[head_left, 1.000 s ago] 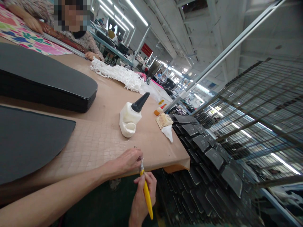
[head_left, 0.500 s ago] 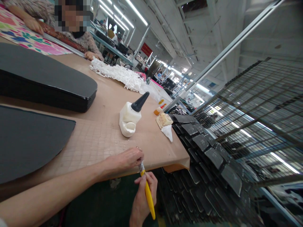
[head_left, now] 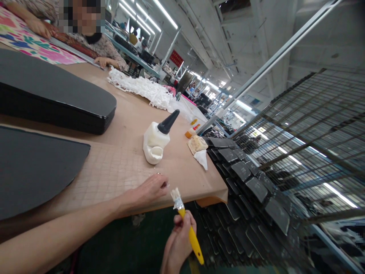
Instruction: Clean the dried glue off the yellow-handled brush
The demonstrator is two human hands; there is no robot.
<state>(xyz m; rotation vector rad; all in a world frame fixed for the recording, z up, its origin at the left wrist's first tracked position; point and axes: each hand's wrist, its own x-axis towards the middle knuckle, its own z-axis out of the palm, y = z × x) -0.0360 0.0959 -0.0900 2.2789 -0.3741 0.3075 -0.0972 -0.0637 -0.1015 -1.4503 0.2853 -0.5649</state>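
My right hand (head_left: pixel 181 234) is closed round the yellow handle of a paintbrush (head_left: pixel 192 238). The brush tilts up to the left, its pale bristles beside the table's front edge. Close to those bristles, but apart from them, my left hand (head_left: pixel 151 187) rests low over the table (head_left: pixel 131 127) with its fingers curled. Whether it pinches anything is hidden. Behind it stands a white plastic bottle (head_left: pixel 154 140) with a black cone-shaped nozzle and a round side opening.
Two thick black panels (head_left: pixel 54 87) lie on the left. White shredded material (head_left: pixel 139 86), a small orange-tinted bottle (head_left: pixel 191 131) and a stained cream block (head_left: pixel 197 144) sit farther back. Stacked dark pieces (head_left: pixel 251 182) and wire mesh (head_left: pixel 316 125) flank the right. Another person works across the table.
My left fingers have come off the brush's bristle end and drawn slightly left and up. My right hand has moved right and down with the brush, exposing its bristles.
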